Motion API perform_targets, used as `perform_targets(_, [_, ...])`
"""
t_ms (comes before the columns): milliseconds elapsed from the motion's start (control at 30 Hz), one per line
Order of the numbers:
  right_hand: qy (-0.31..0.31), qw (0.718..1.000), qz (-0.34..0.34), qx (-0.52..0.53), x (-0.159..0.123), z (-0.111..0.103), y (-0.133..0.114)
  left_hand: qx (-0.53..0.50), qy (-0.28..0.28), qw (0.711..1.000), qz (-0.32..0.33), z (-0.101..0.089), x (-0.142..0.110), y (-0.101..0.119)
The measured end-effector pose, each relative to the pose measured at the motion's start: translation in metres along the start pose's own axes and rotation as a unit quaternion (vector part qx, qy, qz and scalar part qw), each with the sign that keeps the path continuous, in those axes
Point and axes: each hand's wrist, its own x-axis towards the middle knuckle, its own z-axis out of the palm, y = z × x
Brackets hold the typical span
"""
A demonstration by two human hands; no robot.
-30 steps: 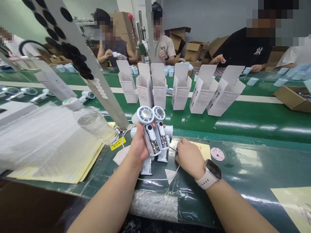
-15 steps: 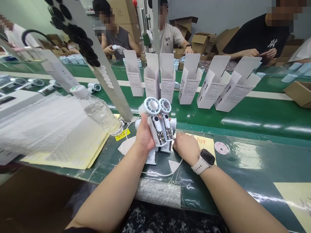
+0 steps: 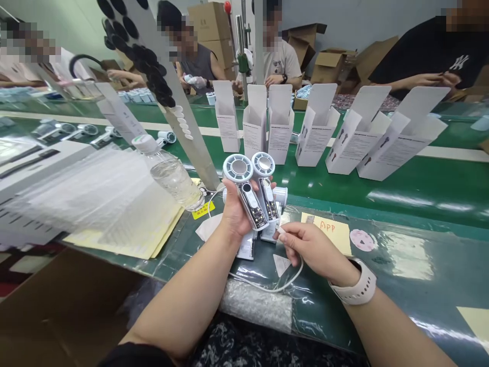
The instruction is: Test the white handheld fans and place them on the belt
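My left hand (image 3: pixel 236 216) grips two white handheld fans (image 3: pixel 250 191) upright by their bodies, with their round grilles on top and an exposed circuit board on each. A little to the right, my right hand (image 3: pixel 311 250) pinches the small plug of a white charging cable (image 3: pixel 280 285) between finger and thumb. The cable loops down over the green mat. Behind and under the held pair lie more white fan parts (image 3: pixel 247 245), partly hidden by my left hand. A white smartwatch (image 3: pixel 353 286) sits on my right wrist.
A water bottle (image 3: pixel 171 176) lies tilted on a stack of clear plastic bags (image 3: pixel 87 193), left of my hands. Several open white cartons (image 3: pixel 280 125) stand on the green conveyor beyond. Co-workers sit across it. A yellow "APP" note (image 3: pixel 326 232) and bubble wrap (image 3: pixel 255 306) lie on the mat.
My right hand has lifted away from the fans and moved right, now pinching the cable plug. The fans in my left hand have tilted slightly, and the view has swung.
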Motion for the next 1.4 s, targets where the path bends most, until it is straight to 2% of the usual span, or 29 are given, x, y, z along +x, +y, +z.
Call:
perform_targets(133, [0.005, 0.998, -0.021, 0.051, 0.000, 0.022, 0.002, 0.005, -0.004, 1.000, 0.009, 0.001, -0.003, -0.001])
perform_targets(267, [0.067, 0.991, -0.044, 0.110, 0.002, 0.040, 0.004, 0.009, -0.011, 1.000, 0.020, 0.003, -0.004, 0.000])
perform_targets(433, [0.090, 0.980, -0.025, 0.177, 0.003, 0.052, 0.006, 0.044, -0.004, 0.998, 0.052, 0.004, -0.004, -0.004])
perform_targets(567, [0.087, 0.987, -0.044, 0.128, 0.001, 0.047, 0.005, 0.047, 0.006, 0.997, 0.053, 0.004, -0.005, -0.009])
perform_targets(700, [0.113, 0.987, -0.104, 0.035, 0.000, 0.039, 0.002, -0.017, 0.005, 0.999, 0.038, 0.006, -0.007, -0.006])
perform_targets(800, [0.139, 0.981, -0.135, 0.017, 0.002, 0.039, 0.004, -0.061, 0.017, 0.998, 0.021, 0.006, -0.007, 0.000])
perform_targets(933, [0.161, 0.980, -0.116, 0.034, 0.006, 0.038, 0.009, -0.049, 0.002, 0.998, 0.026, 0.005, -0.008, 0.005])
perform_targets(1033, [0.143, 0.982, -0.096, 0.078, 0.006, 0.037, 0.010, -0.034, -0.016, 0.999, 0.026, 0.007, -0.009, 0.004])
perform_targets(1200, [0.128, 0.976, -0.061, 0.167, 0.005, 0.040, 0.011, 0.010, -0.014, 0.999, 0.046, 0.009, -0.011, -0.002])
perform_targets(1300, [0.134, 0.978, -0.059, 0.150, 0.006, 0.040, 0.009, 0.028, -0.017, 0.999, 0.042, 0.008, -0.011, -0.003])
perform_targets(1400, [0.146, 0.981, -0.086, 0.099, 0.003, 0.035, 0.005, 0.019, -0.014, 0.999, 0.029, 0.006, -0.010, 0.000])
